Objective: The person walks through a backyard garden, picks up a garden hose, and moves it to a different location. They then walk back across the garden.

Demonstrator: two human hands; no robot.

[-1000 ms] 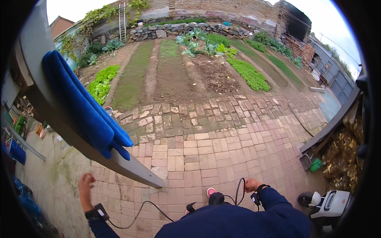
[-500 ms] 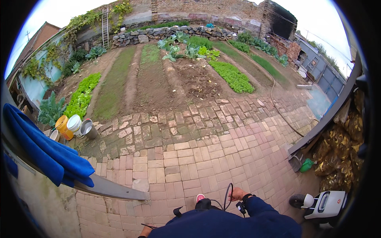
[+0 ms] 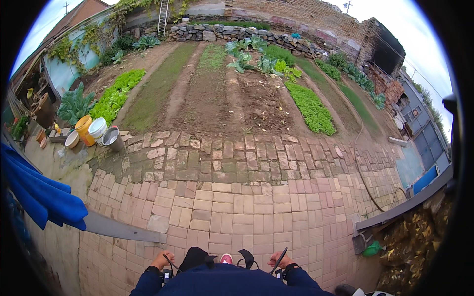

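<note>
My left hand [image 3: 162,259] is at the lower edge, its fingers curled in. My right hand [image 3: 280,259] is level with it on the other side of my body, also with curled fingers. Whether either holds anything is hidden. A thin black cable [image 3: 279,260] passes close by the right fingers, and another dark cable [image 3: 173,265] runs beside the left hand. Each wrist carries a dark band and a small device, the left device [image 3: 167,274] and the right device [image 3: 280,274]. Between the hands, the toe of a pink shoe [image 3: 226,258] rests on the paving bricks [image 3: 232,217].
Beyond the paving are vegetable beds [image 3: 311,109]. Several buckets, including a white bucket [image 3: 98,128], stand at left near a hanging blue cloth [image 3: 42,190]. A grey beam [image 3: 126,228] juts in below it. On the right, a hose [image 3: 362,170] crosses the bricks near a dustpan [image 3: 362,242].
My left hand has come up fully into view, and my right hand has shifted left and lower. The view has turned left, and the white scooter has mostly slipped out at the lower right.
</note>
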